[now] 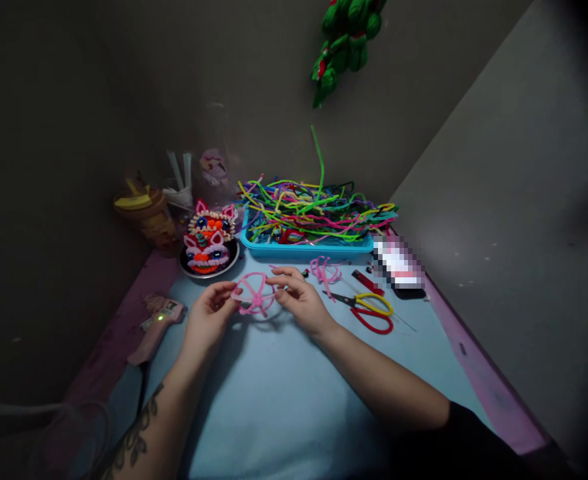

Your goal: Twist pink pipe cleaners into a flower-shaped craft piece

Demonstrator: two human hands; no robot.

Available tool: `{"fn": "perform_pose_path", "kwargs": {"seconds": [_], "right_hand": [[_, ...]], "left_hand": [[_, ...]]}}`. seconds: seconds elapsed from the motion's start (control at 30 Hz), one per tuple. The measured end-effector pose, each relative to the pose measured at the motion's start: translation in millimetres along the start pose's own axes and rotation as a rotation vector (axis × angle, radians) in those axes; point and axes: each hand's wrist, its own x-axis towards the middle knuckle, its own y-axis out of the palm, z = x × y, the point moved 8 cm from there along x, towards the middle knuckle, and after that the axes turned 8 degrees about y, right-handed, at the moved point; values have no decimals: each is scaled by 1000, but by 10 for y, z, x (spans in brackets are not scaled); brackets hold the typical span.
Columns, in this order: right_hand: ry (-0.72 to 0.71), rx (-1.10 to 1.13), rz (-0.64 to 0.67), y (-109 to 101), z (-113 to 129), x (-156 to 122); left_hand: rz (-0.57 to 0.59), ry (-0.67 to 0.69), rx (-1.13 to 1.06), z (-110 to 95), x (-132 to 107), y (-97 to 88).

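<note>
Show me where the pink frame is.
In the head view, the pink frame is slightly left of centre, between the left hand and right hand.

A green ornament (349, 40) (flecked with red) hangs high up, and a brown-topped cup (151, 221) stands at back left.

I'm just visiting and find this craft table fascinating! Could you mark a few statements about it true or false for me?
1. The left hand and the right hand both touch the pink frame. True.
2. The scissors have two red handles. False: one is red, the other yellow.
3. Colourful stems are heaped in the blue tray. True.
4. The pink tool with a light lies right of the right hand. False: it lies left of the left hand.
</note>
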Motion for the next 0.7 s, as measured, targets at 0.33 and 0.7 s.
{"fn": "perform_pose_path", "kwargs": {"seconds": [0.33, 0.7], "right_hand": [[414, 395, 67, 109, -348, 58], [384, 579, -71, -39, -469, 135]], "left_hand": [[-9, 8, 78, 38, 6, -42], [12, 122, 110, -92, -67, 68]]}}
